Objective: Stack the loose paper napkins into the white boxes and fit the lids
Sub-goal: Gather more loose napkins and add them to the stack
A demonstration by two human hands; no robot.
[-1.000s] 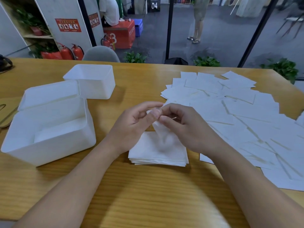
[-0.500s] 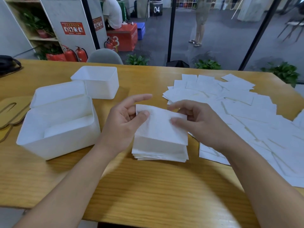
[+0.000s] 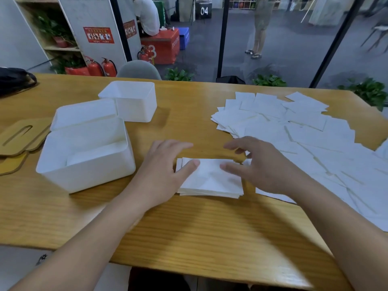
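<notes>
Napkin stack [image 3: 210, 181] between left hand [image 3: 165, 166], right hand [image 3: 260, 164]; thumbs touching top.

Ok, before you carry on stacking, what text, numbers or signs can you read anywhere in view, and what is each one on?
"04": white digits on the dark box across the far floor.
"3": large pale digit on the red block seat, partly hidden by fire extinguishers.
Red wall poster: print too small to read.
Second red poster on the panel's side: unreadable.
White plastic boxes, paper napkins: no text visible.

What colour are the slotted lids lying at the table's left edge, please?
The slotted lids are tan, wood-coloured, seen in the head view.
</notes>
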